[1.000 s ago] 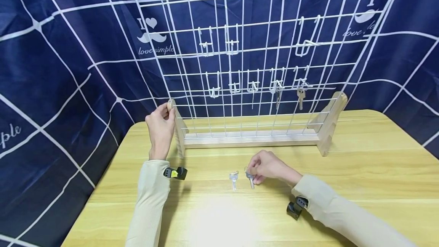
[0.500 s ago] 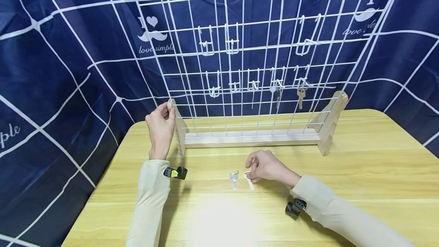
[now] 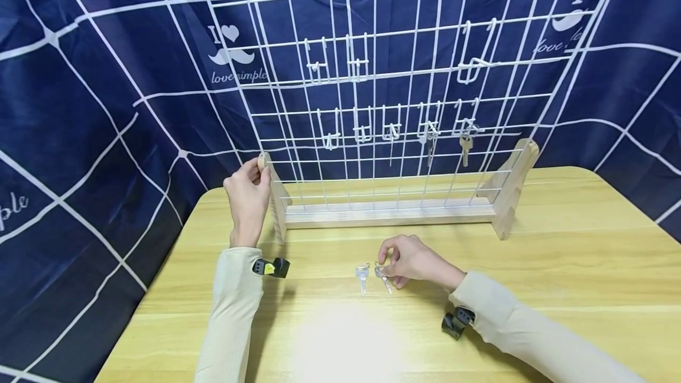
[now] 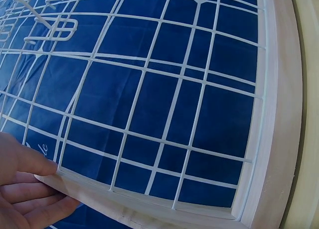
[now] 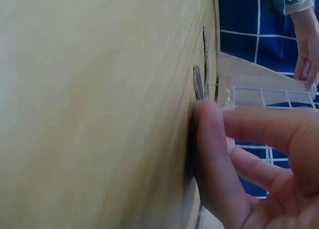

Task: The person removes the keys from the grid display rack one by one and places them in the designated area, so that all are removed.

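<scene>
My right hand is low over the table, its thumb and fingertips pinching a silver key with a small ring. In the right wrist view the thumb covers part of this key. A second silver key lies flat just to its left. At the left end of the rack, my left hand grips the top of the wooden side piece. In the left wrist view, the thumb and fingers of that hand hold the wooden edge from both sides.
A white wire grid stands in a wooden base behind the hands. Several white hooks hang on it. A brass key and other keys hang from the lower right ones. Blue patterned cloth encloses the table.
The key under my right hand has shifted slightly left and turned a little, and the right fingers have moved with it. My left hand has stayed on the rack.
</scene>
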A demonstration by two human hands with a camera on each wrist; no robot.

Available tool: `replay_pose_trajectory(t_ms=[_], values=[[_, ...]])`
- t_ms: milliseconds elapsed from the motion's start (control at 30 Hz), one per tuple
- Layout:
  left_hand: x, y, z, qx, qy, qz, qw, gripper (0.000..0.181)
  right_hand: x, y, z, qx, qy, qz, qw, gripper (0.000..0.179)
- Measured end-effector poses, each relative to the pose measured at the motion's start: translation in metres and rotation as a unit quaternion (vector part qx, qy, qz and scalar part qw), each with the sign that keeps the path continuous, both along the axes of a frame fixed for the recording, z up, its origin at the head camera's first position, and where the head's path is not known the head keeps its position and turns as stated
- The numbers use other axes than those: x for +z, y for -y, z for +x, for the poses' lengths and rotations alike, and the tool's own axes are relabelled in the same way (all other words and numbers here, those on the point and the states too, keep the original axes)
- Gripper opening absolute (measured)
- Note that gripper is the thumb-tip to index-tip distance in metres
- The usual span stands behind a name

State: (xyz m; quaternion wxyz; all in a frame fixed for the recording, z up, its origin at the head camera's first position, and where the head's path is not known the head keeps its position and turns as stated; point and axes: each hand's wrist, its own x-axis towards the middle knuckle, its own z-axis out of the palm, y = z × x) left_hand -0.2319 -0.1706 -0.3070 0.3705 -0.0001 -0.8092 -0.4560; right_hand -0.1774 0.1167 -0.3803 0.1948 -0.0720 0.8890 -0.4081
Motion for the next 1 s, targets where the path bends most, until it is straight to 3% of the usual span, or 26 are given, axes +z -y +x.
replay_pose_trajectory(t_ms=[467, 800, 1000], values=[[0.0002, 0.0009, 0.0004, 0.0, -0.002, -0.004, 1.0, 0.024, -0.0011, 0.0008, 0.0046, 0.005, -0.038, 0.026, 0.999, 0.016], [-0.0016, 0.001, 0.0004, 0.002, 0.004, -0.005, 1.0, 0.025, -0.0005, 0.0017, 0.0029, 0.046, -0.097, 0.074, 0.9915, 0.02], [-0.0011, 0.0006, 0.0006, 0.002, 0.005, -0.005, 1.0, 0.025, 0.0, 0.0027, 0.0007, 0.053, -0.099, 0.073, 0.991, 0.021]])
